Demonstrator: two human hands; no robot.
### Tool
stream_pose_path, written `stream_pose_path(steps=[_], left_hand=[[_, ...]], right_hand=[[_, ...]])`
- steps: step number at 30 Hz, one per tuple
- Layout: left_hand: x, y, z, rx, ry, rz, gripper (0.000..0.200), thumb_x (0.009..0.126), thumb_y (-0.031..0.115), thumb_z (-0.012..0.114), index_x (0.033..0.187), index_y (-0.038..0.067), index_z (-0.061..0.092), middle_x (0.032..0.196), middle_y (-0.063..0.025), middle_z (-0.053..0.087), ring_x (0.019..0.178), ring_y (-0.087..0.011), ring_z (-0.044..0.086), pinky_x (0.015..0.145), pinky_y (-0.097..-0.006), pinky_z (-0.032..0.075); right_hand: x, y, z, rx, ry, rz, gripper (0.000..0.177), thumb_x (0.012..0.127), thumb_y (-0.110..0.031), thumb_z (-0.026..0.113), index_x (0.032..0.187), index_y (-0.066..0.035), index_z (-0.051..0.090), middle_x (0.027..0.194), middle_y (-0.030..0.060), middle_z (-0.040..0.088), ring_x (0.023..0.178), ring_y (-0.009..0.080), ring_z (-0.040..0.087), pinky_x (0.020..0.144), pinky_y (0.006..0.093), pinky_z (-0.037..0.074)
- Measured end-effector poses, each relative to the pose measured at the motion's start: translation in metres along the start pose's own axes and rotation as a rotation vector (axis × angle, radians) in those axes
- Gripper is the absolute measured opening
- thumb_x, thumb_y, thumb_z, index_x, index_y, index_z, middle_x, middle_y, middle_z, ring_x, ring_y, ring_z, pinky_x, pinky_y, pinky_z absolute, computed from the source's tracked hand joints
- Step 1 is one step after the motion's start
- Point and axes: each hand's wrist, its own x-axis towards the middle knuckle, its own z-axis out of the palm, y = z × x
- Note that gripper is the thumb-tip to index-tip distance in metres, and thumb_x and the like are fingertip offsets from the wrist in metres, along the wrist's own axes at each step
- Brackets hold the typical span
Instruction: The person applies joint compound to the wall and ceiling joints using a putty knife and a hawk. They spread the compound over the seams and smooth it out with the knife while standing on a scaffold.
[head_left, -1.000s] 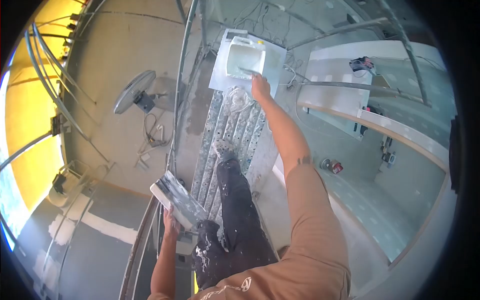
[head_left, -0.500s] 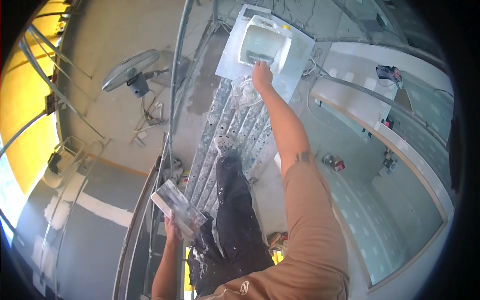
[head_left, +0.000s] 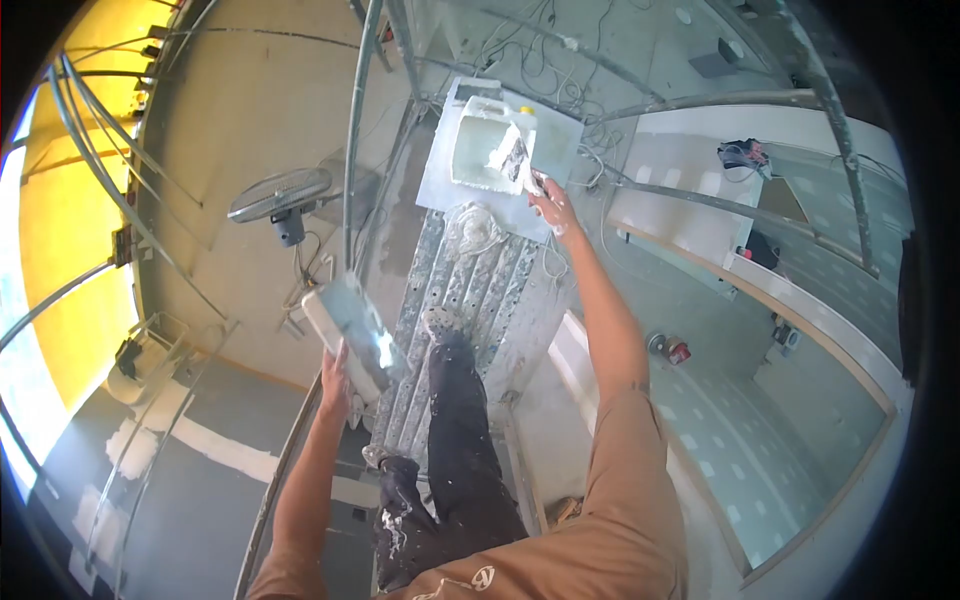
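My right hand (head_left: 553,203) is closed on the handle of a putty knife (head_left: 514,158), whose blade carries white compound. The blade is over a cut-open white jug (head_left: 479,150) with a yellow cap, which lies on a pale board (head_left: 439,178). My left hand (head_left: 336,378) grips a wide flat trowel (head_left: 352,325) by its near edge, left of my legs; a bright glare shows on its metal face. Below the board, a lumpy, compound-covered item (head_left: 475,229) rests on the spattered metal planks (head_left: 412,345).
A fan (head_left: 281,196) stands on the floor at the left. Scaffold poles (head_left: 354,150) run past the planks. Cables (head_left: 540,45) lie beyond the board. Green panels with white patches (head_left: 735,440) and a framed ledge (head_left: 790,297) fill the right side.
My right hand has drawn back from inside the jug, raising the putty knife with compound on it. My left hand has lifted the trowel slightly. The head view has shifted.
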Motion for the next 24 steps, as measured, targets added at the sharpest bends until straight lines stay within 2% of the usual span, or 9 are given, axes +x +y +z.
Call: stream_pose_path(steps=[4, 8, 10, 11, 13, 14, 16, 19, 24], left_hand=[[0.082, 0.024, 0.075, -0.037, -0.133, 0.088, 0.044, 0.103, 0.022, 0.056, 0.143, 0.009, 0.044, 0.13, -0.009, 0.058, 0.115, -0.0235, 0.061, 0.096, -0.0424, 0.053], [0.113, 0.086, 0.2, -0.086, -0.288, 0.009, 0.037, 0.1, 0.024, 0.062, 0.132, 0.01, 0.049, 0.117, -0.0054, 0.06, 0.107, -0.0223, 0.062, 0.09, -0.0432, 0.055], [0.111, 0.117, 0.253, -0.095, -0.36, -0.084, 0.032, 0.1, 0.027, 0.06, 0.127, 0.012, 0.051, 0.11, -0.0052, 0.061, 0.099, -0.0212, 0.064, 0.084, -0.0436, 0.057], [0.114, 0.125, 0.272, -0.174, -0.489, -0.107, 0.03, 0.101, 0.027, 0.059, 0.125, 0.011, 0.052, 0.107, -0.0056, 0.062, 0.094, -0.0226, 0.066, 0.082, -0.0446, 0.057], [0.086, 0.156, 0.31, -0.225, -0.594, -0.075, 0.034, 0.101, 0.027, 0.056, 0.13, 0.01, 0.052, 0.112, -0.0076, 0.066, 0.098, -0.0244, 0.069, 0.09, -0.0454, 0.058], [0.063, 0.175, 0.319, -0.225, -0.608, -0.054, 0.034, 0.101, 0.027, 0.056, 0.13, 0.01, 0.052, 0.112, -0.0076, 0.066, 0.098, -0.0244, 0.069, 0.09, -0.0454, 0.058], [0.007, 0.213, 0.327, -0.275, -0.686, -0.095, 0.041, 0.101, 0.028, 0.054, 0.135, 0.007, 0.05, 0.12, -0.0109, 0.066, 0.103, -0.0254, 0.069, 0.093, -0.0437, 0.057], [-0.06, 0.256, 0.316, -0.255, -0.812, -0.015, 0.044, 0.101, 0.03, 0.054, 0.137, 0.005, 0.05, 0.126, -0.0131, 0.065, 0.109, -0.0237, 0.068, 0.094, -0.0395, 0.057], [-0.181, 0.319, 0.244, -0.218, -0.656, 0.159, 0.039, 0.102, 0.02, 0.053, 0.138, 0.003, 0.049, 0.117, -0.0091, 0.065, 0.103, -0.0197, 0.068, 0.089, -0.0362, 0.058]], right_hand=[[-0.056, -0.078, -0.017, -0.056, 0.011, -0.069, 0.044, 0.091, -0.011, 0.063, 0.134, -0.003, 0.057, 0.091, 0.002, 0.062, 0.076, 0.009, 0.055, 0.063, 0.025, 0.044], [-0.133, -0.176, -0.022, -0.169, 0.083, -0.154, 0.043, 0.092, -0.014, 0.064, 0.133, -0.002, 0.057, 0.1, 0.0047, 0.066, 0.079, 0.0117, 0.059, 0.068, 0.0269, 0.047], [-0.183, -0.24, -0.013, -0.385, 0.118, -0.342, 0.039, 0.092, -0.009, 0.065, 0.13, -0.002, 0.059, 0.117, 0.0078, 0.068, 0.088, 0.0153, 0.063, 0.073, 0.0294, 0.049], [-0.202, -0.254, -0.009, -0.39, 0.117, -0.363, 0.039, 0.092, -0.009, 0.065, 0.13, -0.002, 0.059, 0.117, 0.0078, 0.068, 0.088, 0.0153, 0.063, 0.073, 0.0294, 0.049], [-0.236, -0.283, -0.002, -0.293, 0.096, -0.49, 0.043, 0.087, 0.003, 0.063, 0.129, -0.005, 0.061, 0.132, 0.0109, 0.064, 0.098, 0.0201, 0.067, 0.078, 0.0317, 0.051], [-0.253, -0.301, 0.0, -0.297, 0.099, -0.515, 0.043, 0.087, 0.003, 0.063, 0.129, -0.005, 0.061, 0.132, 0.0109, 0.064, 0.098, 0.0201, 0.067, 0.078, 0.0317, 0.051], [-0.28, -0.343, 0.006, -0.74, 0.085, -0.898, 0.056, 0.076, 0.013, 0.061, 0.127, -0.009, 0.064, 0.135, 0.0112, 0.062, 0.103, 0.025, 0.068, 0.078, 0.0351, 0.054], [-0.319, -0.389, 0.024, -0.789, 0.096, -1.054, 0.063, 0.068, 0.013, 0.06, 0.126, -0.011, 0.065, 0.135, 0.0111, 0.062, 0.099, 0.0294, 0.068, 0.074, 0.0372, 0.056], [-0.378, -0.435, 0.068, -0.779, 0.101, -1.13, 0.064, 0.069, 0.011, 0.06, 0.128, -0.013, 0.065, 0.135, 0.0101, 0.062, 0.1, 0.0311, 0.067, 0.072, 0.0366, 0.056]])
